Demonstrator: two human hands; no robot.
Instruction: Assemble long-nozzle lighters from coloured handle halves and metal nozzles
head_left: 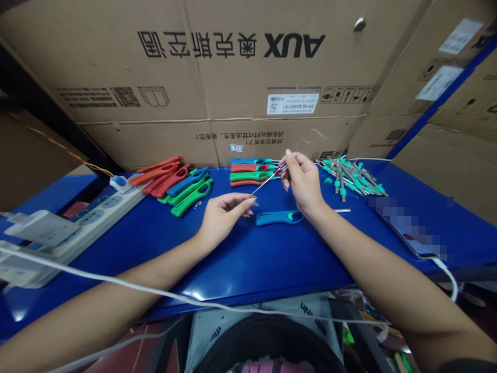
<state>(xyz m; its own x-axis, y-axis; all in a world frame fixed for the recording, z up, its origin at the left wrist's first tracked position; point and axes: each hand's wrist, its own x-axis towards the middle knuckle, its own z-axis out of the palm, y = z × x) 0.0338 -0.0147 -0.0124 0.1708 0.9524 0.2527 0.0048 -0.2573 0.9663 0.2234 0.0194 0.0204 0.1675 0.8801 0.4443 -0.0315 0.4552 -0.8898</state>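
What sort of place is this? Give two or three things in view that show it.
Probably an assembly bench in a workshop or storeroom: sorted piles of coloured plastic handles, a heap of metal shafts, and cardboard cartons behind the blue table. The right hand and left hand hold a screwdriver.

Shaft (pixel 264 184): thin bare metal, bright, smooth; end piece (pixel 280 169) seen as clear red plastic.
Loose handle (pixel 277 217): blue moulded plastic, smooth, slight sheen.
Stacked handles (pixel 250 173), heaped handles (pixel 182 187): same plastic, in red, green, blue.
Shaft heap (pixel 351 176): bright metal, fitted with teal plastic collars.
Worktop (pixel 233 259): blue, glossy, smooth; reflections noted; base material not determined.
Cartons (pixel 233 77): brown cardboard, matt, creased; white paper label (pixel 292 103) affixed.
Power strip (pixel 89 220): pale matt plastic.
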